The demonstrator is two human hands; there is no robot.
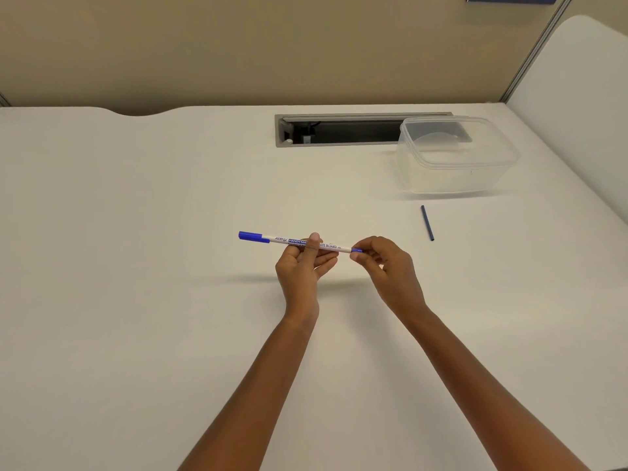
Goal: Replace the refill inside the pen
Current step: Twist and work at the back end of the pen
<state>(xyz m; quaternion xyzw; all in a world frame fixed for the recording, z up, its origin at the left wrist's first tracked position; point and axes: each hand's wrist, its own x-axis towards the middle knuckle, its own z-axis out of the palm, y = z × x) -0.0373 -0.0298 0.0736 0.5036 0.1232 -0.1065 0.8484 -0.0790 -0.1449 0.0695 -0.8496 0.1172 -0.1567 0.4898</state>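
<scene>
Fingers of your right hand pinch the blue end plug of the whiteboard marker; your left hand grips it mid-length. A skewed pull may slip; the refill on the table, right, may roll.

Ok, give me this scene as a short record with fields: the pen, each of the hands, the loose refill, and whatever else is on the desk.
pen: white barrel, blue cap at its left end, held roughly level above the table
left hand: grips the middle of the barrel
right hand: pinches the blue end at the pen's right
refill: dark blue stick lying on the table, right of both hands, touching neither
container: clear plastic tub beyond the refill
table: white, with a cable slot at the back
</scene>
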